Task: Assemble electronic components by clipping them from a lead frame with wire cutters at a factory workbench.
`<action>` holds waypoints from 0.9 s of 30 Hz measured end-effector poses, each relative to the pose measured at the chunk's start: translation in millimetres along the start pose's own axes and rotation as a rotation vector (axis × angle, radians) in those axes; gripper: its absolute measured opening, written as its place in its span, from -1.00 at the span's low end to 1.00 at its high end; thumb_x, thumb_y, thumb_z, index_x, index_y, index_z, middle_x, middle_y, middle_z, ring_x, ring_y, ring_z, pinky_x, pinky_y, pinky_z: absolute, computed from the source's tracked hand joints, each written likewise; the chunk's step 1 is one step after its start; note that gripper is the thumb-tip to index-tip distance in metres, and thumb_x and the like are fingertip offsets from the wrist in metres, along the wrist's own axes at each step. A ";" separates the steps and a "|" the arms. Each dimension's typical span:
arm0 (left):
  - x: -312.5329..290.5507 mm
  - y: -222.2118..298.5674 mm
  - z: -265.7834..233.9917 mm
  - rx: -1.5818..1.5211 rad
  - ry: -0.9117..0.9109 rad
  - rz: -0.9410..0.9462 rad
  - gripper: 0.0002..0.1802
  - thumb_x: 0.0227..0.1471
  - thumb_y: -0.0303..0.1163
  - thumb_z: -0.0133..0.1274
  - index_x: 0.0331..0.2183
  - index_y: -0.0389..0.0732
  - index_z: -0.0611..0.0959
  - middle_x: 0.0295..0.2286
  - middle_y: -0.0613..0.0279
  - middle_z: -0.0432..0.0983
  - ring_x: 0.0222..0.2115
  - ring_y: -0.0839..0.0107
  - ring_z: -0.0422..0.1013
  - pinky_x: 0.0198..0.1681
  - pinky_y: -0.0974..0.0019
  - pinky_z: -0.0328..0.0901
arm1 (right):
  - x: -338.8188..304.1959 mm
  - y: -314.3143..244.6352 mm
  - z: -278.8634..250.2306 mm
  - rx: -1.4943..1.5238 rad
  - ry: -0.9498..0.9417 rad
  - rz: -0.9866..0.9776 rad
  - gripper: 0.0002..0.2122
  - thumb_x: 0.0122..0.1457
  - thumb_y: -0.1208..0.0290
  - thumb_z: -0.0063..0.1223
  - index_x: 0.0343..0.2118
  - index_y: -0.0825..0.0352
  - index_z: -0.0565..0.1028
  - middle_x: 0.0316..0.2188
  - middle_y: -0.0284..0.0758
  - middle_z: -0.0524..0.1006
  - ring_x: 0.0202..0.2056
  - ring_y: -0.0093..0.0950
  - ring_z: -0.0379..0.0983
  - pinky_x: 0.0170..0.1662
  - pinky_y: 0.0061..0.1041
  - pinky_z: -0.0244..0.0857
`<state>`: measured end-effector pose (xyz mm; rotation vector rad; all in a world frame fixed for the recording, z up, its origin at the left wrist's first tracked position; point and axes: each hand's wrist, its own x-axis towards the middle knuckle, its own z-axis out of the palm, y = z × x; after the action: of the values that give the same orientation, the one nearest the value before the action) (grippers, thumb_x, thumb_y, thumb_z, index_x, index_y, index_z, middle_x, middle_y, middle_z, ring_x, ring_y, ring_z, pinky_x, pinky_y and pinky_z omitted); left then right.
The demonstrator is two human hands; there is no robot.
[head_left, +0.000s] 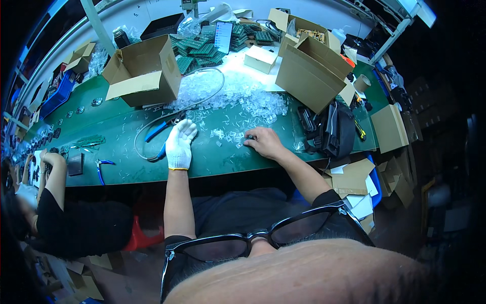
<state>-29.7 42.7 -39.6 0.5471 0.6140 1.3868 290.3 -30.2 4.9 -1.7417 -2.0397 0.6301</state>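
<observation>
Hands number two at one green table [223, 163], with one heap of clear plastic pieces [228, 91] behind them and one small scatter [227, 136] between them, both too many to count. Two blue-handled pliers show: the near pair [156, 131] beside the left hand [180, 145], the far pair [100, 173] well left. White-gloved, the left hand has its fingers together and slightly curled; whether they grip a handle I cannot tell. The right hand [267, 143], bare, pinches one small dark piece [249, 137] at the fingertips. Both forearms reach forward, the right slanting inward.
</observation>
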 end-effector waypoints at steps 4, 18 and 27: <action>2.4 -0.3 -3.1 0.041 -0.013 0.011 -0.42 0.44 -0.08 -0.07 0.13 -0.45 0.53 0.08 -0.14 0.52 0.10 -0.05 0.47 0.28 -0.15 0.30 | 2.9 3.7 5.1 0.006 0.018 -0.040 -0.71 0.20 0.17 0.28 -0.14 0.26 0.69 -0.21 -0.10 0.66 -0.11 -0.04 0.58 -0.01 -0.09 0.45; -2.7 2.0 -2.9 0.030 -0.002 0.011 -0.49 0.39 -0.16 -0.01 0.10 -0.42 0.58 0.03 -0.05 0.56 0.05 0.05 0.51 0.23 -0.03 0.34 | 15.8 22.0 4.6 2.182 -0.389 0.356 -0.73 0.45 0.17 -0.13 -0.20 0.29 0.48 -0.35 -0.41 0.38 -0.38 -0.55 0.29 -0.51 -0.56 0.16; 0.3 0.5 -7.3 0.039 -0.002 0.013 -0.46 0.43 -0.12 -0.05 0.11 -0.43 0.56 0.07 -0.12 0.54 0.09 -0.03 0.47 0.26 -0.13 0.31 | 9.5 -13.2 -0.8 0.239 -0.024 0.112 -0.69 0.32 0.24 0.18 0.03 0.28 0.56 -0.23 -0.17 0.67 -0.31 -0.23 0.61 -0.16 -0.26 0.50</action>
<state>-35.0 43.0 -44.6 0.5841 0.6385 1.3884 278.5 -22.5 13.0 -1.7214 -1.8067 0.8940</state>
